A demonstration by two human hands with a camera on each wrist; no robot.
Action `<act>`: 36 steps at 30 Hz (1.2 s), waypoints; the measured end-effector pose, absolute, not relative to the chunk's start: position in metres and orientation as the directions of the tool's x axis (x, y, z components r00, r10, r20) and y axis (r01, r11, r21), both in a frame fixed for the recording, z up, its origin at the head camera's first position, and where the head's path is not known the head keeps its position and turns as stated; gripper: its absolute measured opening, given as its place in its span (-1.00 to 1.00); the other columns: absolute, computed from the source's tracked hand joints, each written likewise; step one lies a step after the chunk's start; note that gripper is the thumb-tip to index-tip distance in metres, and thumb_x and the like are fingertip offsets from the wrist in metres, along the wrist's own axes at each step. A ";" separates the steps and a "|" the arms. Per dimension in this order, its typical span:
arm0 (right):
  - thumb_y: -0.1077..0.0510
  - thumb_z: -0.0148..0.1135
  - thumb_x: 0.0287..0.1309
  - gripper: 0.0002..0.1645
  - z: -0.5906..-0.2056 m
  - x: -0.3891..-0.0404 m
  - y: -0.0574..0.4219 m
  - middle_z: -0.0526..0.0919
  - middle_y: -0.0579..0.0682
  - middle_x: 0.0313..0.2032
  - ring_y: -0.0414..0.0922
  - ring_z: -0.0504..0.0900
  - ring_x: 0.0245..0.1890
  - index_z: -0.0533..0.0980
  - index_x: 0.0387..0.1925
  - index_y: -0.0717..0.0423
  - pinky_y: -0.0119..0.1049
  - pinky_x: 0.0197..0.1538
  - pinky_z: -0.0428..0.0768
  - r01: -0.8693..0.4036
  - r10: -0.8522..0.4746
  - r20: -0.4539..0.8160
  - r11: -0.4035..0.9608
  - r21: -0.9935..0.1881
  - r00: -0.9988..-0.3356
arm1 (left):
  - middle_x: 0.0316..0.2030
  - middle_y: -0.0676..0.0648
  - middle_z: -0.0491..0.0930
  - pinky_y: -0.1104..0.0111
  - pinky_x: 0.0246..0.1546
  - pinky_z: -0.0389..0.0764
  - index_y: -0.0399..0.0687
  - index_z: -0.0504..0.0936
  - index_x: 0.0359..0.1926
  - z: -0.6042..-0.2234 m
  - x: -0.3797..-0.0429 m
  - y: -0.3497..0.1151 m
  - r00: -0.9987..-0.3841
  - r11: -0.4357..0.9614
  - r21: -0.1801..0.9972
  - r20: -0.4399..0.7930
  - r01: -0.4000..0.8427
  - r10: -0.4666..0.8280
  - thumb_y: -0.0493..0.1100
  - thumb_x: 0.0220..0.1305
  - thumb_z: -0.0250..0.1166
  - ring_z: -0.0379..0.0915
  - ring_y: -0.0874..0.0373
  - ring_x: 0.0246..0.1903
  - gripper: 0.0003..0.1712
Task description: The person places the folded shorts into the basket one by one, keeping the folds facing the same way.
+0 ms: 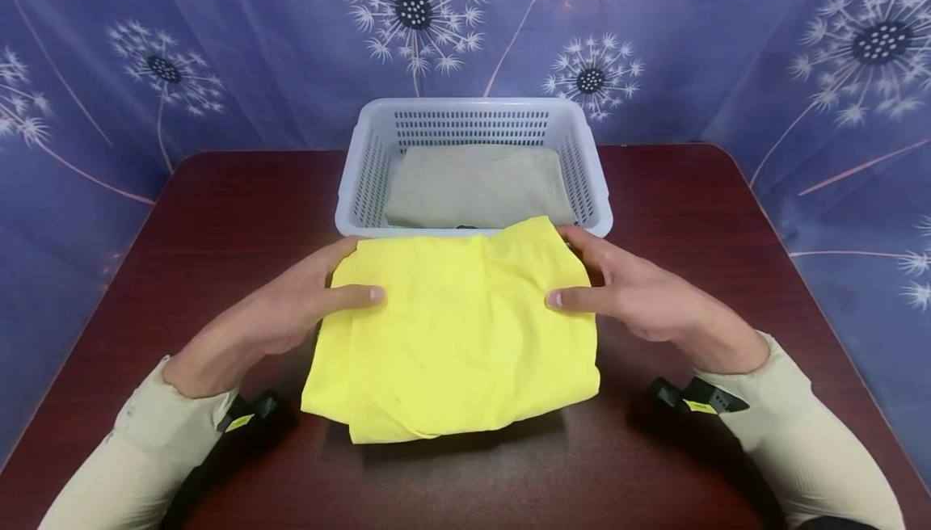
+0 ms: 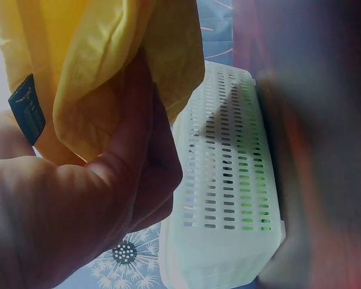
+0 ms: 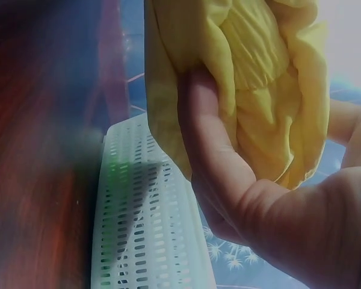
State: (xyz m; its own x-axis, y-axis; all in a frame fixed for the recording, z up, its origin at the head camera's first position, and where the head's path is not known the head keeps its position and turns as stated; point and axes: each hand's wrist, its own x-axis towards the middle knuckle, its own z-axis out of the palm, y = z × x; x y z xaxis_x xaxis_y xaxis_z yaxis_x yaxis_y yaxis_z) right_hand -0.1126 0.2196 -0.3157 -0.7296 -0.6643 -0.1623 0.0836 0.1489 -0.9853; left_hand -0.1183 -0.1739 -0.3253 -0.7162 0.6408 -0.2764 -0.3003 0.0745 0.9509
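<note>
A folded yellow garment (image 1: 451, 336) is held up over the table by both hands, one at each side. My left hand (image 1: 298, 296) grips its left edge, thumb on top and fingers underneath. On the right, my right hand (image 1: 633, 288) pinches the other edge the same way. In the left wrist view a dark label (image 2: 28, 111) sticks out from the cloth beside the left hand. The right wrist view shows gathered, wrinkled layers of the garment (image 3: 253, 54) above the fingers. Just behind the garment stands a white plastic basket (image 1: 473, 107) with slotted walls.
Inside the basket lies a folded grey-beige cloth (image 1: 473, 182). The dark red wooden table (image 1: 240, 199) carries the basket at its far side. A blue curtain with dandelion prints (image 1: 291, 45) hangs behind and beside the table.
</note>
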 end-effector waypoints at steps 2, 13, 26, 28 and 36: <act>0.38 0.25 0.41 -0.13 -0.315 -0.114 0.220 0.54 0.33 0.17 0.15 0.76 0.02 0.02 0.55 0.18 -0.01 0.07 0.75 0.094 -0.662 -0.164 0.141 -0.986 -0.731 | 0.08 -0.37 0.63 -0.21 -0.11 0.71 -0.05 0.21 0.51 -0.325 -0.120 -0.173 -0.720 0.080 0.953 -0.276 -0.294 0.636 -0.29 0.50 0.29 0.77 -0.27 -0.12 -0.31; 0.37 0.21 0.44 -0.23 -0.311 -0.125 0.222 0.58 0.31 0.16 0.17 0.79 -0.03 0.09 0.52 0.13 0.11 0.00 0.76 0.137 -0.658 -0.181 0.118 -0.983 -0.730 | -0.06 -0.38 0.65 -0.15 -0.18 0.76 -0.15 0.26 0.41 -0.322 -0.132 -0.172 -0.736 0.132 0.970 -0.242 -0.205 0.633 -0.26 0.51 0.26 0.78 -0.23 -0.21 -0.43; 0.34 0.21 0.46 -0.26 -0.308 -0.138 0.222 0.66 0.26 0.08 0.13 0.83 -0.14 0.12 0.52 0.13 -0.01 -0.14 0.79 0.096 -0.646 -0.159 0.133 -0.987 -0.747 | -0.01 -0.32 0.66 -0.14 -0.13 0.75 -0.12 0.26 0.45 -0.319 -0.146 -0.170 -0.745 0.093 0.965 -0.250 -0.247 0.618 -0.29 0.49 0.26 0.79 -0.19 -0.18 -0.39; 0.35 0.20 0.46 -0.28 -0.308 -0.140 0.222 0.67 0.25 0.05 0.12 0.83 -0.16 0.13 0.51 0.17 -0.03 -0.16 0.80 0.097 -0.648 -0.156 0.126 -0.987 -0.746 | -0.01 -0.31 0.67 -0.13 -0.13 0.75 -0.13 0.26 0.44 -0.319 -0.148 -0.169 -0.742 0.083 0.965 -0.246 -0.250 0.624 -0.29 0.49 0.25 0.79 -0.18 -0.18 -0.40; 0.38 0.16 0.46 -0.30 -0.305 -0.145 0.221 0.69 0.25 0.01 0.15 0.84 -0.18 0.13 0.49 0.21 0.06 -0.17 0.79 0.136 -0.659 -0.153 0.077 -0.988 -0.737 | -0.07 -0.29 0.71 -0.14 -0.17 0.75 -0.19 0.28 0.41 -0.315 -0.154 -0.170 -0.725 0.019 0.961 -0.221 -0.275 0.653 -0.32 0.51 0.21 0.80 -0.19 -0.21 -0.46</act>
